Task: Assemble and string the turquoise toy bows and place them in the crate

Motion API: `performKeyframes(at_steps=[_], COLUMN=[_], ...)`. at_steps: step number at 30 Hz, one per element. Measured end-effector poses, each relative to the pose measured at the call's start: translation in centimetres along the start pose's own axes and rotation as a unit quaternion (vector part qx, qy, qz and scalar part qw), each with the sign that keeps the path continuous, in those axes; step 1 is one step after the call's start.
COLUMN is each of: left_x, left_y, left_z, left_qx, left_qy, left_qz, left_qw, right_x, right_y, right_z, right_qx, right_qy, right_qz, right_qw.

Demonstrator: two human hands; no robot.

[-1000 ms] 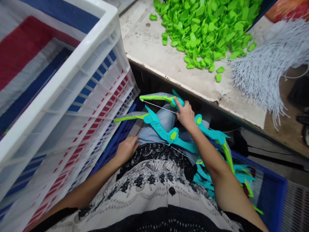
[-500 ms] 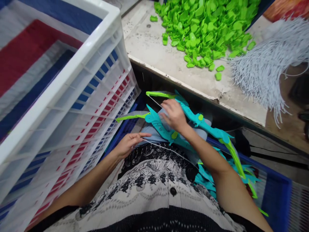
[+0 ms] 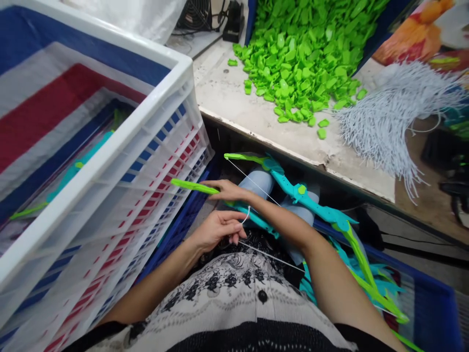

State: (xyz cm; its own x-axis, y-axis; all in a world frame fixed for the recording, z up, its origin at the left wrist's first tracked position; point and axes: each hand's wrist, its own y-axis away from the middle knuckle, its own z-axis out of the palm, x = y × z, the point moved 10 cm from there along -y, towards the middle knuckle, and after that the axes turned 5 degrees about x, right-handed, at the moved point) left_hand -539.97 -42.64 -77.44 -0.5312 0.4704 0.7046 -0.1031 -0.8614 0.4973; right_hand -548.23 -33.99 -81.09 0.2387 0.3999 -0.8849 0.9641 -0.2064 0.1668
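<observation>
The person's left hand (image 3: 218, 230) pinches a thin white cord (image 3: 273, 254) between thumb and fingers, with a short end curling up past the fingertips and the longer length running down to the right, across the front of the black-and-white patterned shirt (image 3: 234, 281). The right hand (image 3: 230, 189) lies just beyond it, its fingers closed on the slim lime-green limb of a teal plastic toy bow (image 3: 256, 220), which lies across the lap, its middle partly hidden beneath the right forearm. Farther out, near the edge of the counter (image 3: 216, 88), a second teal-and-green toy bow (image 3: 322, 211) rests across the light-blue trouser legs (image 3: 258, 182), a white string stretching from its left tip. More teal and green parts (image 3: 384, 278) sit in a blue plastic crate (image 3: 445, 303) at the right. On the counter are a heap of small bright-green plastic pieces (image 3: 304, 73) and, to its right, a bundle of pale strings (image 3: 384, 112) hanging over the edge. A white slatted plastic crate (image 3: 139, 51) with a red, white and blue striped lining (image 3: 47, 98) stands at the left.
</observation>
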Motion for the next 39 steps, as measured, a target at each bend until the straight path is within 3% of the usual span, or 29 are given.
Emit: performKeyframes(at_steps=[2,5,8,12,22,39], left_x=[1.6,5.9,9.5,11.6,12.3,13.2], left_y=[0.4,1.2,2.1,1.6,0.7,1.2], left_z=[-1.4,-5.8,-9.9,-12.1,-13.0,-13.4], left_qx=[0.032,0.17,0.298,0.376,0.376,0.394], left_qy=[0.003,0.035,0.041,-0.016,-0.12,-0.189], left_qz=[0.028,0.143,0.24,0.263,0.285,0.301], left_qw=[0.999,0.974,0.923,0.889,0.874,0.847], right_x=[0.9,2.8,3.6,3.3,3.6,4.1], right_y=[1.0,2.4,3.4,3.8,3.6,3.5], right_z=[-0.5,-1.0,-1.5,-1.7,-1.7,-1.6], right_qx=[-0.005,0.014,0.044,0.051,0.058,0.061], right_qy=[-0.146,-0.275,-0.324,-0.333,-0.323,-0.329], right_qz=[0.013,0.07,0.105,0.124,0.131,0.128], right_qw=[0.989,0.959,0.939,0.933,0.936,0.934])
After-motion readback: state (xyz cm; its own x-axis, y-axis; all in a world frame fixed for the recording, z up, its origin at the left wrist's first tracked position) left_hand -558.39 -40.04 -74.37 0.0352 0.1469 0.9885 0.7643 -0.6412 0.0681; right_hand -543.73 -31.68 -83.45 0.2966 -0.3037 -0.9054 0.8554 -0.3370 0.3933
